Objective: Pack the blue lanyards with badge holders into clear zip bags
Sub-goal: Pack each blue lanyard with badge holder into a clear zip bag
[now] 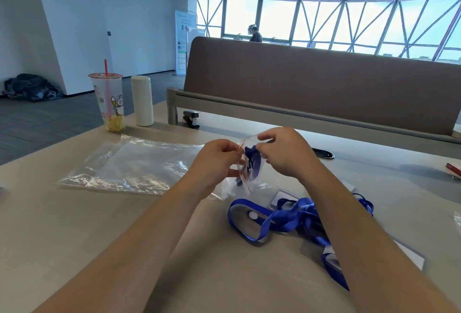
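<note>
Blue lanyard [252,160], head view, the only view supplied: bunched up and lying mostly inside a small clear zip bag [257,180], which is held up off the middle of the tabletop [99,225].

The left hand [217,160] pinches the bag's red-lined mouth with curled fingers [234,153]. The right hand [287,153] grasps the opposite lip, fingers [262,148] curled on the plastic. Whether a badge holder is inside this bag cannot be told.

Loose lanyards [294,215] lie in a tangled heap toward the near right edge, with a badge holder [282,199] touching them. A larger plastic bag [129,163] lies flat to the left of the hands. A drink cup [109,105], a white bottle [142,100] and a stapler [191,119] stand along the far left edge.

Assessment: the step in hand is loading and closing one bag. The next move calls for tucking any strap clear of the mouth, then pressing the zip shut along its length. Strap caught in the seal is the likely fault.
</note>
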`<state>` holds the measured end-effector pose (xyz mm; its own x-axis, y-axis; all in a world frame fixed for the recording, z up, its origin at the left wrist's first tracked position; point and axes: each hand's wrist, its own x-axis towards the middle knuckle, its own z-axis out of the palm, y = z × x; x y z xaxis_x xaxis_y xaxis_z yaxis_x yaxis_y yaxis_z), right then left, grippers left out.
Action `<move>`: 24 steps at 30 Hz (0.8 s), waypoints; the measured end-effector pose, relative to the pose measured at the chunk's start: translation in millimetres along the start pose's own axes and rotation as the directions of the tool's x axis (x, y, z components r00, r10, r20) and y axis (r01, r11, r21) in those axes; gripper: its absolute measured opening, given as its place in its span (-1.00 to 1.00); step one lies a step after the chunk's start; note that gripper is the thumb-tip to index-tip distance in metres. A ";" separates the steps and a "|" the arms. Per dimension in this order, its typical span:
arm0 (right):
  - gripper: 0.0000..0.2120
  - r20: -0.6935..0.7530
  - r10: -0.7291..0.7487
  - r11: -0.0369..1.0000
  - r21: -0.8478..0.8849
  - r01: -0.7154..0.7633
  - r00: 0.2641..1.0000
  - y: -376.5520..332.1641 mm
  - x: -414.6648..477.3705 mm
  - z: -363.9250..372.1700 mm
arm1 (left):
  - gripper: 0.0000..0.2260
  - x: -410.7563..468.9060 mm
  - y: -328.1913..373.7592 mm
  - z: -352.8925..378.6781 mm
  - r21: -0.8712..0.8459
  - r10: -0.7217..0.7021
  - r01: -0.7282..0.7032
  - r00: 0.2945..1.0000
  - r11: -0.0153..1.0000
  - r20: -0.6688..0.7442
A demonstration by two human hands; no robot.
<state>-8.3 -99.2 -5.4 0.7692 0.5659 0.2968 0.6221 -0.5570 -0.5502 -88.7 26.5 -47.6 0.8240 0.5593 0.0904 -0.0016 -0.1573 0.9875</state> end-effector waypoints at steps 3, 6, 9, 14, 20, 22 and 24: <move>-0.73 0.047 -0.038 0.984 -0.172 0.046 0.998 2.6 1.7 -3.7 | -0.89 1.5 0.4 -1.9 -0.026 -0.017 0.016 0.999 1.000 -0.031; -0.77 0.010 -0.024 0.965 -0.261 0.025 1.000 4.5 1.7 -7.1 | -0.88 3.0 2.1 -3.9 -0.045 -0.032 0.030 0.999 0.999 -0.038; -0.82 -0.147 -0.023 0.964 -0.264 -0.016 0.989 7.3 0.2 -7.6 | -0.89 4.1 3.4 -6.6 -0.077 -0.036 0.032 0.998 0.996 -0.047; -0.54 -0.088 -0.002 0.973 -0.228 -0.018 0.996 19.0 -2.2 4.3 | -0.89 3.2 8.8 -7.6 -0.050 -0.025 0.024 0.999 0.998 -0.022; -0.81 -0.128 -0.065 0.990 -0.134 0.048 0.990 20.6 -5.7 10.7 | -0.88 -4.8 19.3 -10.2 0.088 0.024 -0.025 1.000 0.996 0.017; -0.80 -0.161 -0.060 0.990 -0.133 0.038 0.985 17.6 -8.0 9.3 | -0.88 -11.2 20.4 -12.7 0.159 0.042 -0.044 0.999 0.986 0.012; -0.79 -0.160 -0.058 0.988 -0.148 0.034 0.985 15.1 -11.6 7.4 | -0.89 -20.0 19.9 -15.9 0.237 0.055 -0.056 0.998 0.970 0.011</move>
<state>-8.9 -109.7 -23.0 0.7451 0.4925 0.4497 0.6629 -0.6211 -0.4181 -114.2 25.1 -27.7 0.8288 0.5408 0.1434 0.0862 -0.3766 0.9223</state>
